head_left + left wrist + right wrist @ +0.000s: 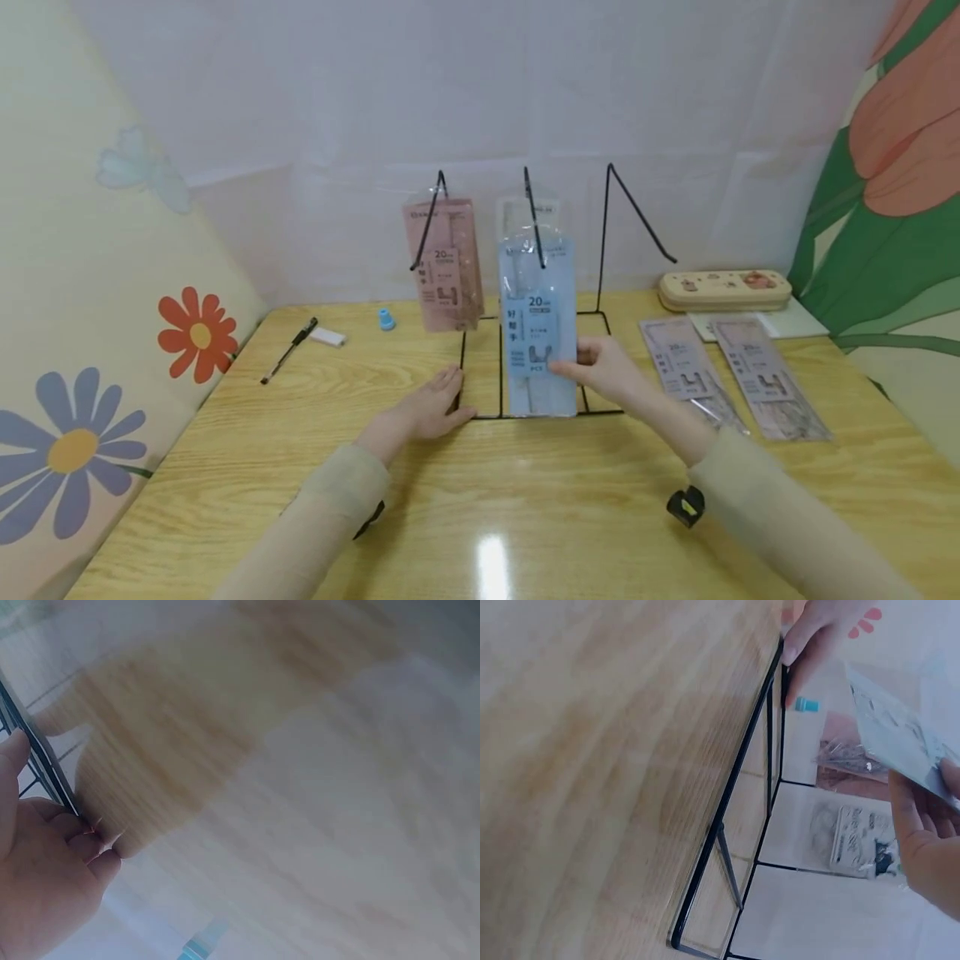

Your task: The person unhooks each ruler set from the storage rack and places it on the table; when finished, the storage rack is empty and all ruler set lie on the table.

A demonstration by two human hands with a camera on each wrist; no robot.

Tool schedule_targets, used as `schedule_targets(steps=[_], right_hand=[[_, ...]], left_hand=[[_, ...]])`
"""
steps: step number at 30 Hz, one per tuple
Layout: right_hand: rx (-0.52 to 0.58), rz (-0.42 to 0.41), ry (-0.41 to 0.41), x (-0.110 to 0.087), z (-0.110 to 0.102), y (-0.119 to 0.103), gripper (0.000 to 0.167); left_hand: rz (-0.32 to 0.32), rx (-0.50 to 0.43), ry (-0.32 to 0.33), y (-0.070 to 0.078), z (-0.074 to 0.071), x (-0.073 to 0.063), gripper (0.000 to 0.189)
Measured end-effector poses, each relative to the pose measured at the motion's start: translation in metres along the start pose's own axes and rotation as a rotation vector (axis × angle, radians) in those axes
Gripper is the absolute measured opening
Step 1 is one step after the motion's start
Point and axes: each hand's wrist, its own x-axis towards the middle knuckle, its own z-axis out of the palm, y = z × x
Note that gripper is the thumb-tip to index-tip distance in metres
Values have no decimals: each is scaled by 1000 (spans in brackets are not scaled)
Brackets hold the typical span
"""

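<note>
A blue packet (538, 329) hanging on the middle hook of the black wire rack (603, 250) is pinched at its lower edge by the right hand (606, 369), while the rack's base is steadied on the counter (480, 492) by the flat, straight fingers of the left hand (431, 408).

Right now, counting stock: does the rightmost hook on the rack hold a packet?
No, the rightmost hook is bare; only the other two carry packets.

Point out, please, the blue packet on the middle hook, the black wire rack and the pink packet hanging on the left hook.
blue packet (537, 329), head view, on its printed front label.
black wire rack (603, 242), head view, on the right upright rod.
pink packet (447, 267), head view, on the middle of its front.
</note>
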Motion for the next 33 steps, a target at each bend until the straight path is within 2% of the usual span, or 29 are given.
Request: schedule_targets(steps=[5, 11, 16, 19, 24, 30, 33], right_hand=[[41, 5, -24, -22, 2, 4, 39], [38, 8, -59, -53, 2, 5, 37], [54, -16, -105, -80, -3, 5, 37], [49, -36, -93, -94, -10, 7, 36], [37, -2, -30, -112, -36, 21, 39], [-16, 144, 95, -128, -84, 46, 46], [-55, 199, 156, -133, -113, 60, 43]], left_hand=[[-18, -2, -13, -1, 0, -2, 72], [-16, 4, -20, -2, 0, -2, 71], [-12, 2, -17, -3, 1, -1, 71], [-15, -5, -20, -3, 1, -1, 72], [-17, -11, -16, -6, 2, -2, 72], [-19, -11, -19, -6, 3, -3, 72], [-20, -8, -21, -5, 3, -2, 72]])
